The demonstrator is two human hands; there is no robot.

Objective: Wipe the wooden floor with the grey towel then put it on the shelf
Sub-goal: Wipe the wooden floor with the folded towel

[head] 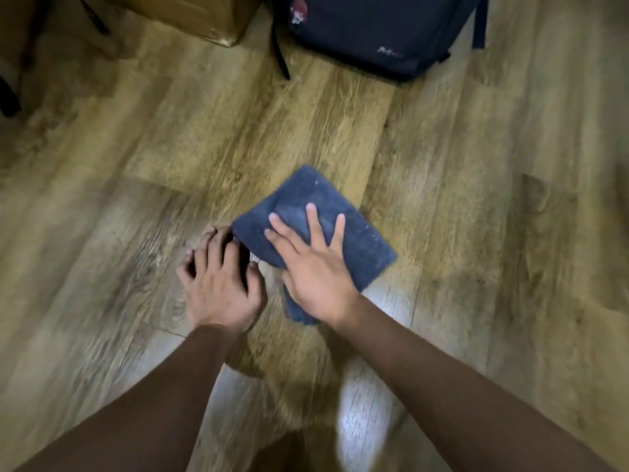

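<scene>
The grey towel (360,240), folded into a rough square and looking dark blue-grey, lies flat on the wooden floor (476,199) in the middle of the view. My right hand (313,264) rests palm down on the towel's near left part, fingers spread flat. Beside the towel's left edge, my left hand (218,277) is on the floor with its fingers curled, the fingertips touching or pinching that edge. The shelf is not in view.
A dark blue backpack (374,32) stands on the floor at the back, with a strap hanging down at its left. To its left is a brown cardboard box (200,15). Dark furniture legs (10,97) show at the far left.
</scene>
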